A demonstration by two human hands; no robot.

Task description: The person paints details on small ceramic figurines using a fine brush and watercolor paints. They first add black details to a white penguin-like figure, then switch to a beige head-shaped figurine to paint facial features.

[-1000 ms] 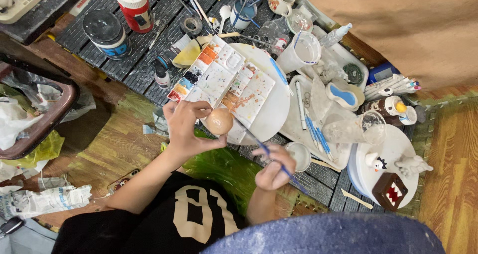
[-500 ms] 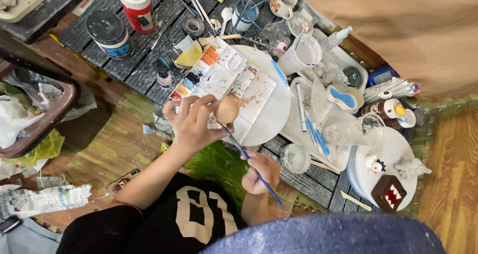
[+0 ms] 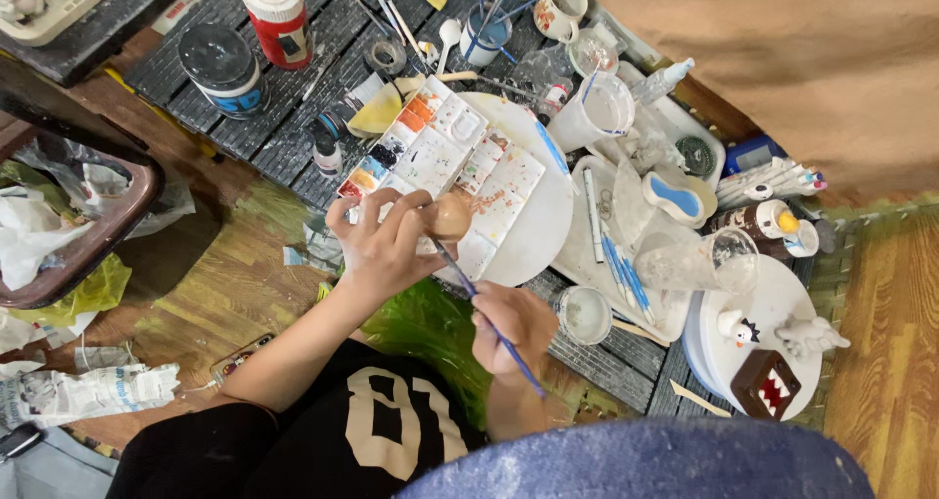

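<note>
- Two hands are working: the left hand (image 3: 383, 240) is pinching a small tan figurine (image 3: 450, 216) in its fingertips.
- Right hand (image 3: 512, 323) is gripping a blue brush (image 3: 489, 323), tip touching the figurine.
- Just beyond the fingers, a paint palette (image 3: 445, 161) is crowding a round white board (image 3: 533, 201).

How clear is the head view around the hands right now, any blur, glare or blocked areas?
Head view: even, soft light, no strong glare; left hand and small round piece fairly sharp; right hand with brush slightly soft; a blurred blue shape blocks the bottom edge.
</note>
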